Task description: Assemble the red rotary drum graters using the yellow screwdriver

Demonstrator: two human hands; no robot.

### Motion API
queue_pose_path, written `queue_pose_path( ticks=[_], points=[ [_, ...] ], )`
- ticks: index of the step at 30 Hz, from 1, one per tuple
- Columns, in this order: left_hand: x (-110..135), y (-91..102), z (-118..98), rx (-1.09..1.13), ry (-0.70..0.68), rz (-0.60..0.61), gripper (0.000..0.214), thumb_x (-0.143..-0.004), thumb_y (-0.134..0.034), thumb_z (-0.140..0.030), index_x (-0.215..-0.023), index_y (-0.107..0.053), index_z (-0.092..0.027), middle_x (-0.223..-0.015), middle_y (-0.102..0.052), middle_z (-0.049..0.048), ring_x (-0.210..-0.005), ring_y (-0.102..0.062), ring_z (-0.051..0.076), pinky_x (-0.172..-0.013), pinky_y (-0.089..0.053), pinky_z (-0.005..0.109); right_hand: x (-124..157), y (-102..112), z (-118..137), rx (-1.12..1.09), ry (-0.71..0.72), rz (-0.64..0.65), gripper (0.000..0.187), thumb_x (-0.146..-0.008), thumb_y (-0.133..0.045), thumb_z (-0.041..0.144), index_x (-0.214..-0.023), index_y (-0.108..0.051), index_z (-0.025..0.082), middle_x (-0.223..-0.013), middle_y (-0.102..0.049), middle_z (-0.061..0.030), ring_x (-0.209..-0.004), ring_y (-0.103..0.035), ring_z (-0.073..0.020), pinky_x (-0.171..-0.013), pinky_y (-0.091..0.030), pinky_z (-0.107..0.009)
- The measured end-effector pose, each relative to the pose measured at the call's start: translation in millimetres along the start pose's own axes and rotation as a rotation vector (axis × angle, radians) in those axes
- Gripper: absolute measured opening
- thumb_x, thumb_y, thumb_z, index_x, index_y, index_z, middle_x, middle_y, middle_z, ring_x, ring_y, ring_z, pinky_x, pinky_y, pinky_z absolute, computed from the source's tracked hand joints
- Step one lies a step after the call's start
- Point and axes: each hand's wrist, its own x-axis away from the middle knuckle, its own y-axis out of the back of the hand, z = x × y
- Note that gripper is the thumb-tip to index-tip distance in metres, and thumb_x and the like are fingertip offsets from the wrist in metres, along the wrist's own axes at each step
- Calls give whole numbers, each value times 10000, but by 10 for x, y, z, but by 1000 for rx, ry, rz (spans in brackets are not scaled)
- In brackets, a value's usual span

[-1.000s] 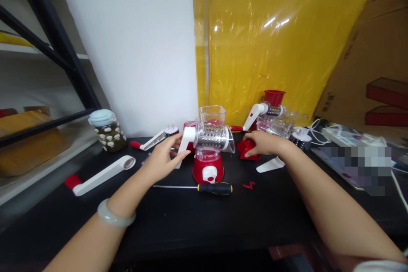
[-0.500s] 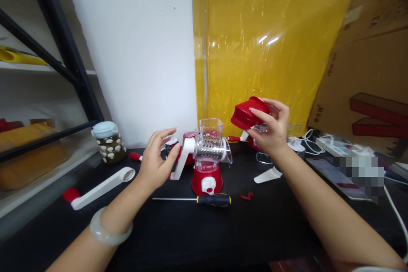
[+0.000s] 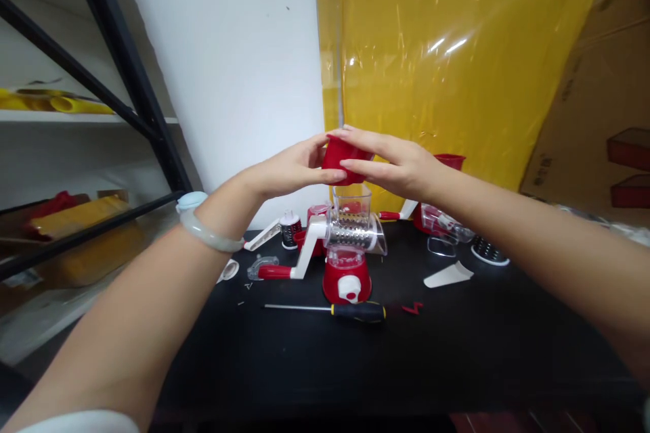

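Both my hands grip a red plastic food pusher [image 3: 341, 157], held just above the clear hopper [image 3: 352, 201] of a rotary drum grater. My left hand [image 3: 299, 166] holds its left side, thumb along the lower front. From the right, my right hand [image 3: 391, 159] has its fingers across the top and front. The rotary grater [image 3: 347, 274] stands upright on its red base, with a metal grating drum [image 3: 353, 230] inside and a white crank handle [image 3: 308, 243] with a red grip on its left. Whether the pusher touches the hopper is unclear.
A screwdriver [image 3: 358, 312] lies before the grater, near a small red piece [image 3: 412, 308]. To the right are a white strip [image 3: 449, 275], a spare drum [image 3: 490, 252] and a second red grater [image 3: 431, 216]. Another drum [image 3: 290, 229] stands behind left; shelving [image 3: 137, 81] is farther left.
My right hand has brought the red pusher leftward to above the hopper. My left hand has risen and now holds it too. The view has shifted slightly.
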Motion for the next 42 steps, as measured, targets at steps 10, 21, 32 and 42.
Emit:
queue_pose_path(
  ticks=[10, 21, 32, 42],
  points=[
    [-48, -276, 294, -168, 97, -382, 933, -645, -862, -329, -1422, -406, -85, -1353, -567, 248, -1177, -611, 363, -968, -532, 523, 48, 149, -95, 104, -149, 3, 473, -888, -456, 97, -1337, -559, 204, -1282, -660, -69, -1175, -632, -215, -1026, -512, -442],
    [-71, -227, 265, -186, 111, -303, 720, -685, -843, -290, -1298, -519, -94, -1255, -643, 210, -1040, -677, 306, -872, -570, 477, -21, 60, 2, -41, -203, 101, 446, -915, -592, 441, -1293, -567, 208, -1290, -630, -100, -1161, -607, -257, -1009, -504, -452],
    [-55, -174, 234, 30, 153, -225, 764, -681, -860, -295, -1318, -467, -141, -1279, -630, 194, -1126, -645, 299, -928, -535, 437, -34, 87, -12, -160, -333, 62, 516, -883, -600, 512, -1278, -576, 182, -1259, -622, -146, -1156, -590, -297, -1018, -474, -523],
    [-61, 1, 236, 255, 11, 55, 405, -706, -832, -324, -1051, -692, -165, -1087, -726, 112, -1066, -669, 268, -972, -501, 433, -167, 167, 104, -507, -252, 173, 640, -791, -734, 332, -1393, -522, 285, -1360, -594, -63, -1226, -571, -249, -1055, -477, -458]
  ],
)
